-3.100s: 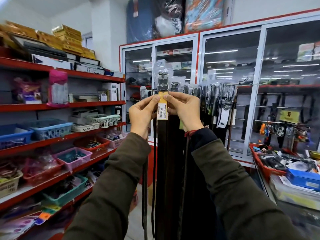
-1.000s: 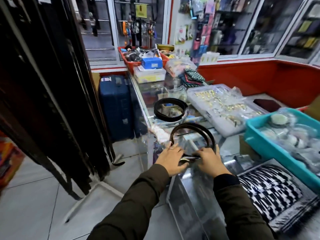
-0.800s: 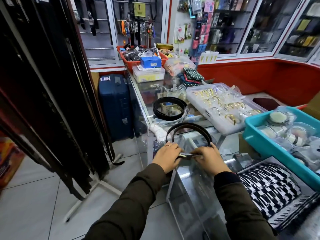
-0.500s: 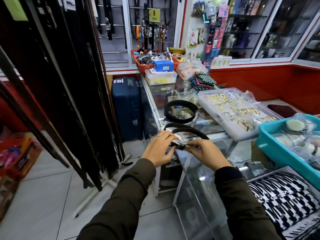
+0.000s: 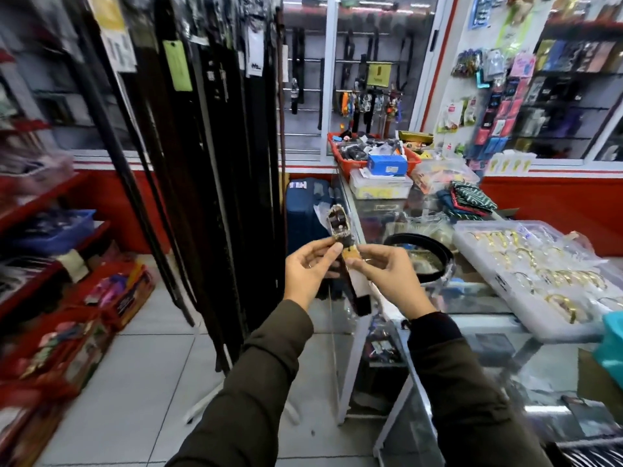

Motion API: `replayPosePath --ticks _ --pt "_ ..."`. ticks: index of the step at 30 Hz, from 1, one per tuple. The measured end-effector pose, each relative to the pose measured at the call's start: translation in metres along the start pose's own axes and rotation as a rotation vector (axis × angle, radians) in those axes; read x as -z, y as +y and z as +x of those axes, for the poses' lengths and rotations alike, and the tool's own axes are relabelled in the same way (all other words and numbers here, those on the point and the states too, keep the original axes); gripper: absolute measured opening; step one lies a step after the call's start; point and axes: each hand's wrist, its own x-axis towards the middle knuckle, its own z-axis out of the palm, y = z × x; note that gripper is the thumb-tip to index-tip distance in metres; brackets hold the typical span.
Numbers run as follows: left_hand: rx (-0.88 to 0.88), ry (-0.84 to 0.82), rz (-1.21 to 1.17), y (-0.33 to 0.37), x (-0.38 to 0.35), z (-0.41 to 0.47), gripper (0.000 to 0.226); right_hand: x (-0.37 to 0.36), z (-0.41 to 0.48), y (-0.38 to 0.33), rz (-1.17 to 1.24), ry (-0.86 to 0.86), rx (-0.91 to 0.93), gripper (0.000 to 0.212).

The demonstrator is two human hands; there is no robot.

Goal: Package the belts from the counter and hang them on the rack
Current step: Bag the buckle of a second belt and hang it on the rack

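I hold a dark belt [image 5: 358,294] up in front of me, buckle [image 5: 338,221] uppermost, with an orange tag just below the buckle. My left hand [image 5: 310,269] pinches the strap under the buckle from the left. My right hand [image 5: 387,276] pinches the tag from the right. The strap hangs down between my wrists. A second black belt [image 5: 435,252] lies coiled on the glass counter [image 5: 505,352] just beyond my right hand. The rack of hanging belts [image 5: 215,163] stands to my left, full of dark straps with paper tags.
A clear box of gold rings [image 5: 539,274] and a teal bin [image 5: 612,345] sit on the counter at right. A red basket [image 5: 340,156] and boxes stand at the counter's far end. A blue suitcase [image 5: 305,217] stands behind the counter. Red shelves [image 5: 40,264] line the left.
I have lifted the coiled belt off the counter and uncoiled it, and now hold it upright at chest height. My view has swung left toward the rack.
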Motion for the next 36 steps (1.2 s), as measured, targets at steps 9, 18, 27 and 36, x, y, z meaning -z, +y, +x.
replayPosePath --ticks 9,18,27,36 --pt "-0.111 0.131 0.106 0.031 0.052 0.02 0.008 -0.06 0.035 -0.016 -0.323 -0.034 0.102 0.039" --pt "-0.125 0.234 -0.045 0.079 0.096 0.037 0.026 -0.113 0.072 -0.058 0.027 -0.061 0.234 0.024" --pt "-0.305 0.323 -0.085 0.184 0.15 0.078 0.017 -0.179 0.137 -0.157 0.426 -0.163 0.309 0.024" --pt "-0.516 0.416 -0.044 0.291 0.173 0.115 0.029 -0.218 0.183 -0.264 0.535 -0.166 0.44 0.026"
